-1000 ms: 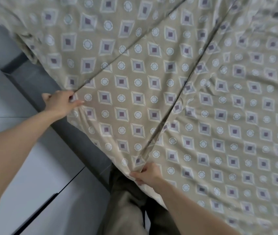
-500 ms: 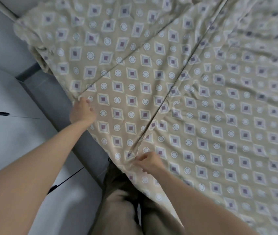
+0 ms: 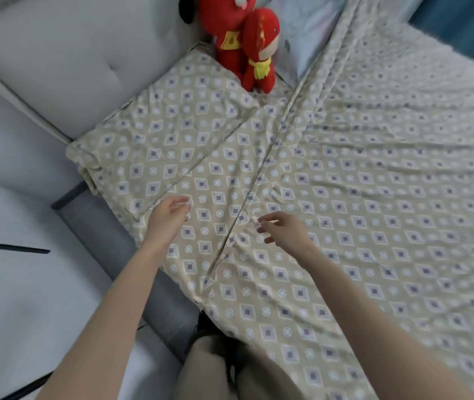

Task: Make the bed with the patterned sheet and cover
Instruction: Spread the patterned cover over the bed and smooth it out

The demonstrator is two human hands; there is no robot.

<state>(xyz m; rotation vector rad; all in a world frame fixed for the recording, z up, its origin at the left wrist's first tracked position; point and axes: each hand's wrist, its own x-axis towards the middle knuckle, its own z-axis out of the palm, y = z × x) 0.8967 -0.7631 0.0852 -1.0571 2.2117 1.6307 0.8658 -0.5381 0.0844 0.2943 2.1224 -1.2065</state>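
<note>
Hands (image 3: 169, 216) (image 3: 284, 230) two, plush toys (image 3: 241, 39) two

both bare arms reach forward, side by side. the left hand (image 3: 169, 215) and right hand (image 3: 283, 230) hang apart from each other, fingers loosely bent and spread, neither one holding anything.

Pretty bright on my feed, soft even light, hardly any shadows and no glare. The cover (image 3: 403, 111) goes smeary and blurred toward the far right, and the wide lens bends the edges.
</note>
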